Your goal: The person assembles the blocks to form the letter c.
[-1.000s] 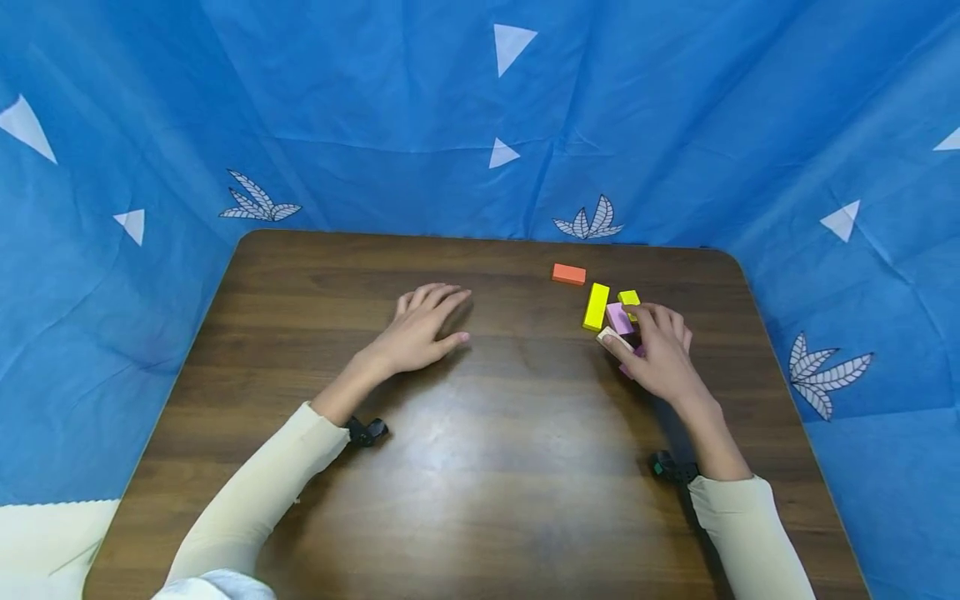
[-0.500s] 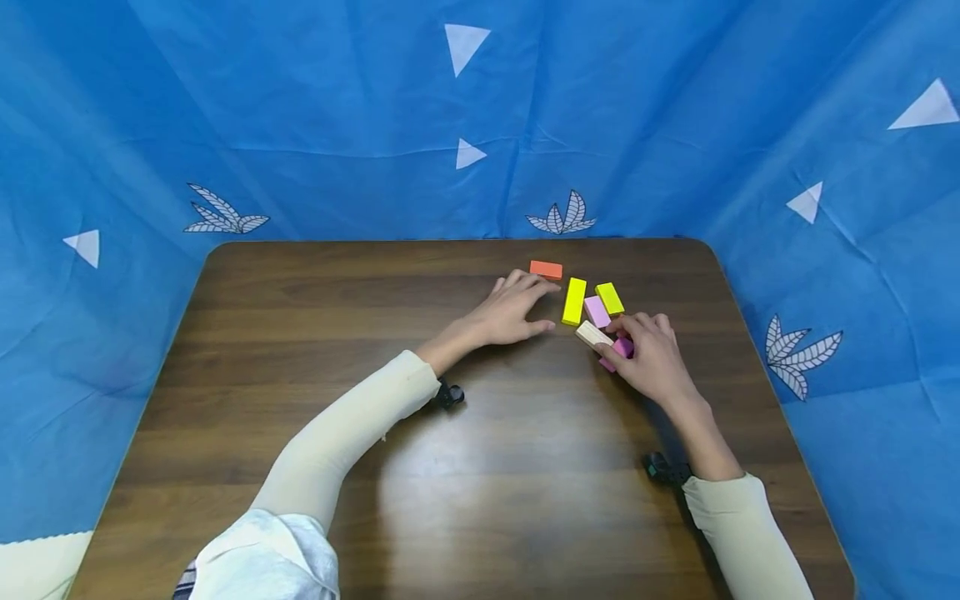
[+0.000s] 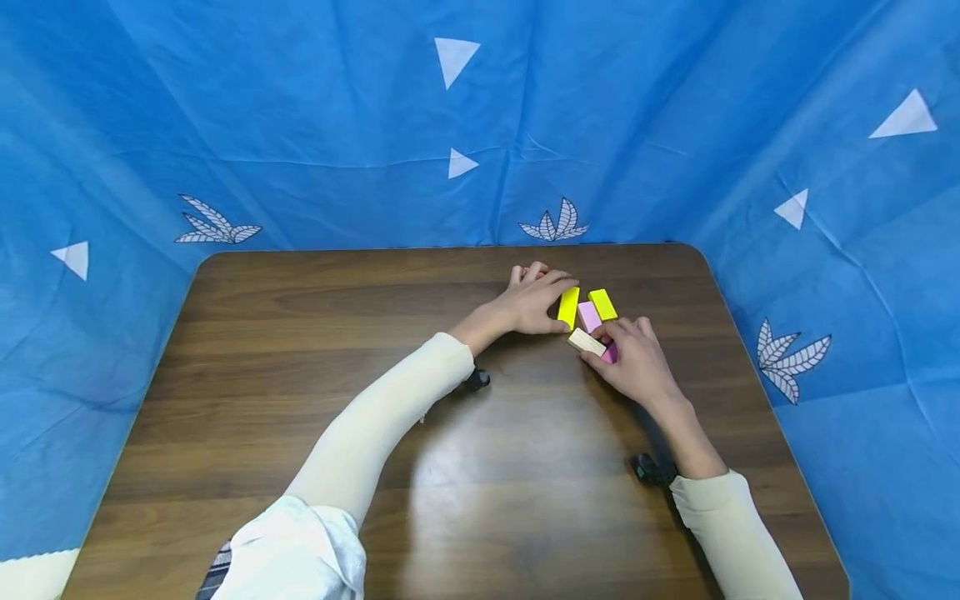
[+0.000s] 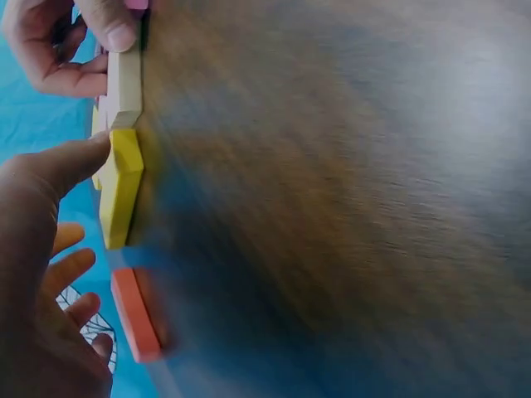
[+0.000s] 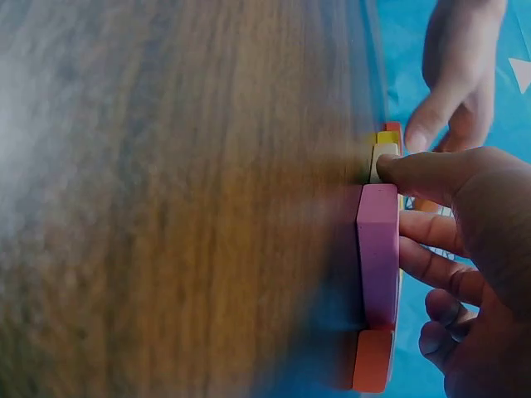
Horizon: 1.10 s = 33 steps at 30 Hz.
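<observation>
Right hand (image 3: 636, 358) pinches cream block (image 3: 587, 342) between thumb and fingers, on wooden table (image 3: 300, 375). Left hand (image 3: 531, 304) spread at yellow block (image 3: 569, 308), thumb by its near end, fingers apart; whether thumb touches, hard to tell. Cream block sits just beside that end. Lilac block (image 3: 589, 317), second yellow block (image 3: 603, 304) beyond. Magenta block (image 5: 379, 265) beside right fingers. Coral block (image 4: 136, 315) near left fingers.
</observation>
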Each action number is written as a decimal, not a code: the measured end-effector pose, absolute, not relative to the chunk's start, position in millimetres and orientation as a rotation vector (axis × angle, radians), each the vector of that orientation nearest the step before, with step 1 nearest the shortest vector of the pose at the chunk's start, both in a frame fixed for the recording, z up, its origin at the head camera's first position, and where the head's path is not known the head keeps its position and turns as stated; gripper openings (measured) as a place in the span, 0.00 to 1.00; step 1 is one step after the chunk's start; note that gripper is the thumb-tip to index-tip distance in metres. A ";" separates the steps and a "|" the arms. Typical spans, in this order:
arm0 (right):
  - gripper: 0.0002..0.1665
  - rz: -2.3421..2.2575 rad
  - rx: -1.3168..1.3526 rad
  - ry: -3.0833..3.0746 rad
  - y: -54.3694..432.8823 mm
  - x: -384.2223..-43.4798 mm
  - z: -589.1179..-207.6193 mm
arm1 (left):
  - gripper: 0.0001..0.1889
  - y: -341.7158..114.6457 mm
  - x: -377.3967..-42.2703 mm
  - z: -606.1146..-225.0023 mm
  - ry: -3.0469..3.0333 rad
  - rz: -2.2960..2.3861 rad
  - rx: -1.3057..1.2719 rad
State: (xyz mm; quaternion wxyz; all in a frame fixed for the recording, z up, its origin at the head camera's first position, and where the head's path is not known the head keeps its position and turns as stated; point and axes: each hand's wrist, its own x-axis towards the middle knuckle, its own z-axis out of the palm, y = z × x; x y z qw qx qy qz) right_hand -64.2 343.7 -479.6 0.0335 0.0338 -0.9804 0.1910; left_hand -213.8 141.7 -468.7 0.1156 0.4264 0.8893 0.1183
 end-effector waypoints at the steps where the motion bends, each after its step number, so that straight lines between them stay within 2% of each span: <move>1: 0.26 0.586 0.106 -3.018 343.6 -64.1 -480.1 | 0.46 144.7 -214.1 -467.8 2.605 0.326 1.250; 9: 0.25 0.589 0.113 -3.006 341.7 -62.0 -484.2 | 0.38 154.6 -220.2 -466.8 2.592 0.250 1.222; 21: 0.25 0.597 0.120 -3.017 343.1 -63.7 -483.8 | 0.47 153.9 -224.9 -466.6 2.559 0.279 1.212; 33: 0.22 0.705 0.115 -2.951 349.6 -65.5 -481.6 | 0.45 154.2 -226.9 -465.6 2.576 0.367 1.251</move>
